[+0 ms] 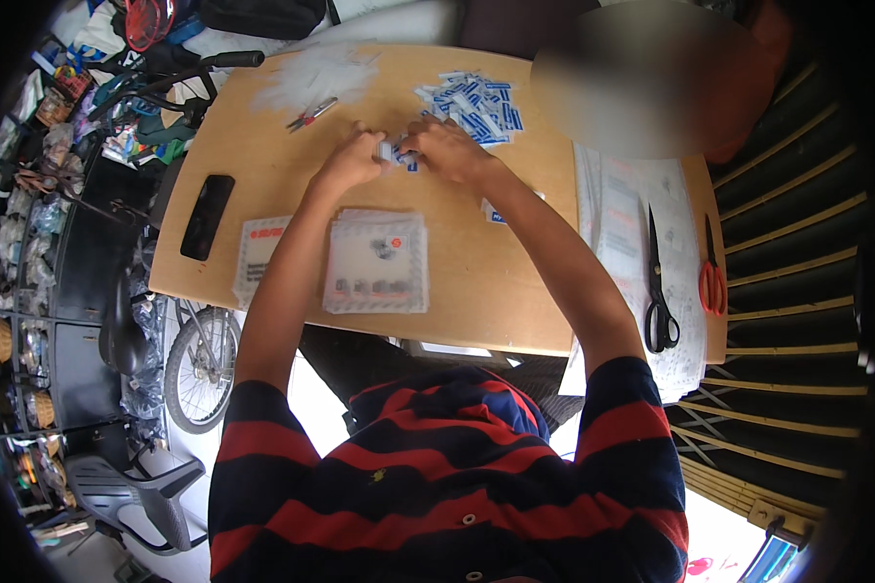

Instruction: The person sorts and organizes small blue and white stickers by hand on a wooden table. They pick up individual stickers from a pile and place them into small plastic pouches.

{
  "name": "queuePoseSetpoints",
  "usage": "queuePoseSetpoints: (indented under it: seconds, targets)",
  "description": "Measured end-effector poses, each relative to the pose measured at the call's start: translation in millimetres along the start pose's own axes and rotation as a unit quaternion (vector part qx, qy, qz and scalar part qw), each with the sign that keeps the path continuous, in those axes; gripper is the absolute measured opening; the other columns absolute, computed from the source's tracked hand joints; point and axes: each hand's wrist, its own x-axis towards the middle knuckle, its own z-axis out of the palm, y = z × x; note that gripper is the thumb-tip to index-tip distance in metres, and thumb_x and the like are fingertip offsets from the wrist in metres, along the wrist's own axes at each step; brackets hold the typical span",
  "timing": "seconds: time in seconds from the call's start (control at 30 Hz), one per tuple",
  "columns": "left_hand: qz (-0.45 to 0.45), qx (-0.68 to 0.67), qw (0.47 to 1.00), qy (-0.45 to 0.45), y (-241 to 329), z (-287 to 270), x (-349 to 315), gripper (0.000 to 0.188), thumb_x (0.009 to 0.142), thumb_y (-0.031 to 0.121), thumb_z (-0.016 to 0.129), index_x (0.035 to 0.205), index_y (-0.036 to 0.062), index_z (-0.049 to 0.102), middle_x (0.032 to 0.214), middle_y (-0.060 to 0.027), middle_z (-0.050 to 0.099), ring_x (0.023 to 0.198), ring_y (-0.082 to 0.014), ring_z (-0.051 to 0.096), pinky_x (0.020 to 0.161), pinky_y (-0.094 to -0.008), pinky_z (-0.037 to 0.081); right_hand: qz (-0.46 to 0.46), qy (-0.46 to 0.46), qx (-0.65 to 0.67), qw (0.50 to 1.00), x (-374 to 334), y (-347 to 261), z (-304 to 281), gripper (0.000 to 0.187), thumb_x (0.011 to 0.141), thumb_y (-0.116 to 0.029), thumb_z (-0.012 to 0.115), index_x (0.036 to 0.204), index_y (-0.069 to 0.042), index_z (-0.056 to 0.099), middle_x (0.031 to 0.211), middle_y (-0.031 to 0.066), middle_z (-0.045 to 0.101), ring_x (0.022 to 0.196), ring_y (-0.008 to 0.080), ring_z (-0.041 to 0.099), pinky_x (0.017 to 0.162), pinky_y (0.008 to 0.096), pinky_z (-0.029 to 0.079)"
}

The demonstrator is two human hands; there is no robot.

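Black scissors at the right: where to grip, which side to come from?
Grip the looped handles of the black scissors, probably from the near side: the loops lie nearest and the blades point away. Coming from the right looks worse, as the red-handled scissors lie there.

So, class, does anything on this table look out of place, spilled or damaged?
One blue-and-white slip lies partly hidden by the right forearm, looking stray because it is apart from the similar heap farther back. Nothing looks clearly spilled or damaged.
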Motion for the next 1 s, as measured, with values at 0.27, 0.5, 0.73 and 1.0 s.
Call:
queuePoseSetpoints:
  seconds: [0.27, 0.5, 0.73, 1.0]
  targets:
    - [-0.035, -0.086, 0.992, -0.080, -16, -10, 17, 0.039, 0.070, 0.005, 0.081, 0.105, 0.0009, 0.063, 0.103, -0.0141, 0.066, 0.103, -0.0240, 0.063, 0.088, -0.0349, 0.049, 0.078, 0.032, 0.134, 0.987, 0, 0, -8, 0.015, 0.081, -0.009, 0.071, 0.096, -0.010, 0.071, 0.099, 0.0072, 0.069, 0.108, 0.0275, 0.059, 0.094, 0.0424, 0.047]
    - [-0.107, -0.383, 0.916, 0.043, 8, -16, -13, 0.065, 0.071, 0.003, 0.081, 0.130, 0.0053, 0.052, 0.095, -0.0145, 0.072, 0.093, -0.0200, 0.067, 0.081, -0.0313, 0.048, 0.256, 0.169, 0.418, 0.855, -15, -11, -16, 0.010, 0.086, -0.006, 0.068, 0.091, 0.001, 0.072, 0.081, 0.0129, 0.073, 0.075, 0.0178, 0.070, 0.061, 0.0318, 0.055]
    - [-0.073, -0.383, 0.920, -0.047, 57, -28, -31, 0.068, 0.074, 0.005, 0.080, 0.134, 0.0036, 0.048, 0.099, -0.0156, 0.071, 0.092, -0.0185, 0.066, 0.080, -0.0315, 0.050, 0.260, 0.179, 0.634, 0.706, -29, -47, -18, 0.019, 0.088, -0.002, 0.064, 0.100, 0.011, 0.068, 0.089, 0.0170, 0.070, 0.074, 0.0187, 0.069, 0.058, 0.0277, 0.059]
    - [-0.009, -0.200, 0.980, -0.015, 110, -13, -25, 0.055, 0.073, 0.009, 0.079, 0.122, -0.0040, 0.058, 0.102, -0.0151, 0.069, 0.084, -0.0190, 0.067, 0.073, -0.0317, 0.054, 0.288, 0.195, 0.649, 0.676, -53, -40, -25, 0.019, 0.091, -0.005, 0.064, 0.102, 0.009, 0.062, 0.095, 0.0174, 0.067, 0.078, 0.0209, 0.069, 0.067, 0.0299, 0.061]
